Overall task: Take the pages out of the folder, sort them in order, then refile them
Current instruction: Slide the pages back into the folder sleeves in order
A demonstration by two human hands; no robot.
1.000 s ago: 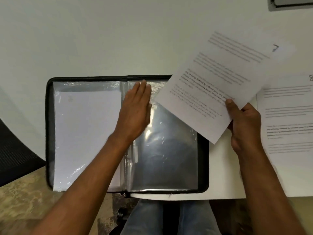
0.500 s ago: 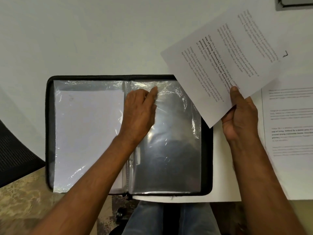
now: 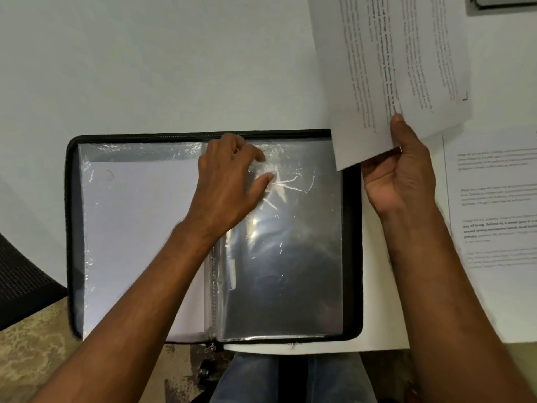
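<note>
Black zip folder (image 3: 353,257) lies open flat on white tabletop (image 3: 145,68), near edge. Left sleeve holds a white page (image 3: 139,242); right clear sleeve (image 3: 290,271) looks empty, glare on it. Left hand (image 3: 229,187) sits at top of right sleeve near spine, thumb and fingers (image 3: 257,154) pinching the plastic, crinkles around. Right hand (image 3: 402,173) grips bottom edge of a printed page (image 3: 392,68), thumb on front, raised over folder's far right corner. More printed pages (image 3: 494,213) lie on tabletop right of folder.

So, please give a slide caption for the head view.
Left hand pinches the empty sleeve open; right hand holds a printed page.
</note>
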